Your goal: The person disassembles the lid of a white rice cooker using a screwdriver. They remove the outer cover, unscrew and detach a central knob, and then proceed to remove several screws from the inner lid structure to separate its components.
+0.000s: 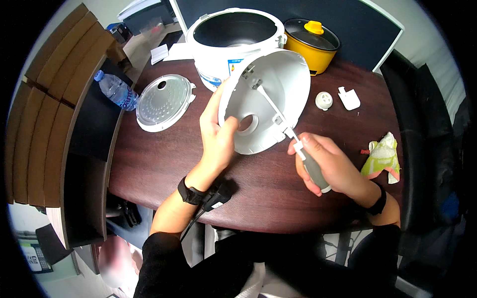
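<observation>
My left hand [217, 136] grips the rim of a white bowl-shaped rice cooker lid shell [285, 74], held tilted above the table with its hollow inside toward me. A round hole shows low in the shell, beside my left thumb. In my right hand [330, 161], closed round it, is a slim tool with a grey handle [313, 169] and a thin pale shaft. The shaft crosses the shell's inside, and its end is at small dark fittings near the upper left wall. Whether that end is a blade or bristles I cannot tell. Behind the shell stands the white rice cooker [201, 54], its top uncovered.
A round translucent inner lid [164, 104] lies left, near a water bottle [117, 90]. A yellow pot [310, 49] with a glass lid stands at the back. To the right are a round white cap [324, 101], a white plastic piece [350, 99] and a cloth [382, 158].
</observation>
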The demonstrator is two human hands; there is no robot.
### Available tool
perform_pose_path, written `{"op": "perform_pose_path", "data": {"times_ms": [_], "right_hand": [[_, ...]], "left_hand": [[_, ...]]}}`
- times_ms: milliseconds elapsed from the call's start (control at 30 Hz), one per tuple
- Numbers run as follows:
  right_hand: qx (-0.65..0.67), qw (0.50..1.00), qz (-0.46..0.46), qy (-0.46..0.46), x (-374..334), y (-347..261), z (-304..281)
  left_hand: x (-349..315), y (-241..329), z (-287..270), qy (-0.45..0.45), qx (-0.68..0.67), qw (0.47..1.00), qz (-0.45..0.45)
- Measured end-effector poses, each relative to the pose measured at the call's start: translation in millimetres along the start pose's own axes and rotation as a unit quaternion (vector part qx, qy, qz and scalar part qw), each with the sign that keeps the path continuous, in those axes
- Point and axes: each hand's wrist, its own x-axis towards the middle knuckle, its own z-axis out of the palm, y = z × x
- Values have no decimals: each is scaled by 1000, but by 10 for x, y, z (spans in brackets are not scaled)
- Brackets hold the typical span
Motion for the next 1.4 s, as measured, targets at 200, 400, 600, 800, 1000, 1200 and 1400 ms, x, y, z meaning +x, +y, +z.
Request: {"op": "perform_pose_path", "data": {"times_ms": [200, 400, 600, 800, 1000, 1200, 1400], "right_hand": [[2, 1000, 27, 8, -1, 2, -31], [-2, 1000, 23, 9, 11, 23, -24], [13, 1000, 11, 6, 30, 37, -17], [2, 1000, 12, 13, 29, 30, 13], [12, 1000, 16, 9, 0, 15, 9], [16, 1000, 15, 9, 10, 38, 1], [-57, 998, 17, 7, -22, -34, 14]], "left_hand": [[-1, -90, -24, -3, 12, 1000, 16], [-16, -69, -17, -2, 25, 1000, 16], [0, -50, -16, -6, 24, 999, 22], [0, -69, -13, -5, 23, 999, 25], [-3, -61, -12, -10, 21, 999, 26], [-5, -101, -56, -10, 37, 999, 23], [-20, -34, -11, -27, 37, 998, 36]]}}
